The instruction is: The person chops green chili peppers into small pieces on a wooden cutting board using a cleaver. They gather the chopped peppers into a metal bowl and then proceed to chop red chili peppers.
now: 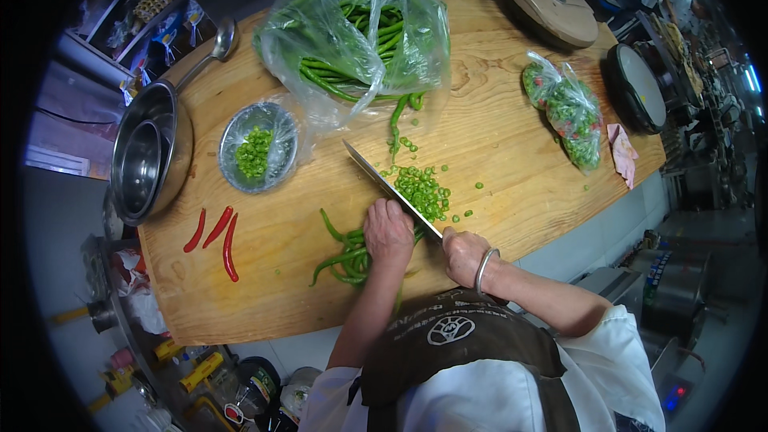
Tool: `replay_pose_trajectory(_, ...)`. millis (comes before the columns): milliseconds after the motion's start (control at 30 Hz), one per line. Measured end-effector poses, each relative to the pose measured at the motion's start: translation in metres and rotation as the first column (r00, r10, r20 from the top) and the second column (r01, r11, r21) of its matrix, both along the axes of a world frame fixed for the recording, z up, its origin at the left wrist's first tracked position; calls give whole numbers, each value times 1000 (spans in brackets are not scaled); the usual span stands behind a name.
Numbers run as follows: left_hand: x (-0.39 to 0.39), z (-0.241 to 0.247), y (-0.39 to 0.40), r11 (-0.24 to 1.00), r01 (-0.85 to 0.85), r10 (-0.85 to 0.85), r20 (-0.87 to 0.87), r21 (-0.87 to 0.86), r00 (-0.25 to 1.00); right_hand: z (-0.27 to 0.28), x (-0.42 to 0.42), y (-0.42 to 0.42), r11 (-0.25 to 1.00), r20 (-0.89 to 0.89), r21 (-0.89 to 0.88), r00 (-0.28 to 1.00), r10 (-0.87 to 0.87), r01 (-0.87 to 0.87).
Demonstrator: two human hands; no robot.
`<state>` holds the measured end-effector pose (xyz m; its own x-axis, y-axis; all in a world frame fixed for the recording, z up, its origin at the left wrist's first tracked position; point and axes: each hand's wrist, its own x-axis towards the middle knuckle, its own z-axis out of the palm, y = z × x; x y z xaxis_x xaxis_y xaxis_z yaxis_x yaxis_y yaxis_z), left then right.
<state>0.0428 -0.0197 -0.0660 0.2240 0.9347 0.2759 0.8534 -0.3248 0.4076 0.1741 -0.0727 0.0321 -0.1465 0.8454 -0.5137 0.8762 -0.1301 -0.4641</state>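
Note:
My right hand grips the handle of a cleaver, whose blade slants up to the left across the board. My left hand presses down on whole green chilies, its knuckles close against the blade. Part of those chilies is hidden under the hand. Beyond the blade lies a heap of chopped green chili rings, with a few rings scattered around it. A bowl lined with clear plastic holds more chili rings. Three red chilies lie apart on the left.
A large plastic bag of green chilies fills the far middle of the wooden table. Stacked metal bowls and a ladle stand left. Tied bags of chopped vegetables, a pink cloth and round lids are right.

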Motion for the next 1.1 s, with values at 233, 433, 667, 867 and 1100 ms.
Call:
replay_pose_trajectory(233,-4,-8,0,995,-58,53,59,80,997,11,14,-27,971,-43,236,999,-26,36)
replay_pose_trajectory(433,-2,-8,0,997,-69,66,79,35,995,40,17,-42,996,3,84,1000,-19,19)
replay_pose_trajectory(667,-2,-9,0,998,-66,64,88,15,994,44,17,-52,994,7,107,1000,-14,13)
replay_pose_trajectory(867,-3,-11,0,998,-61,58,109,18,992,50,15,-51,994,2,105,1000,-13,13)
replay_pose_trajectory(1100,-4,-9,1,998,-55,55,98,3,994,49,13,-42,999,17,33,1000,6,-7)
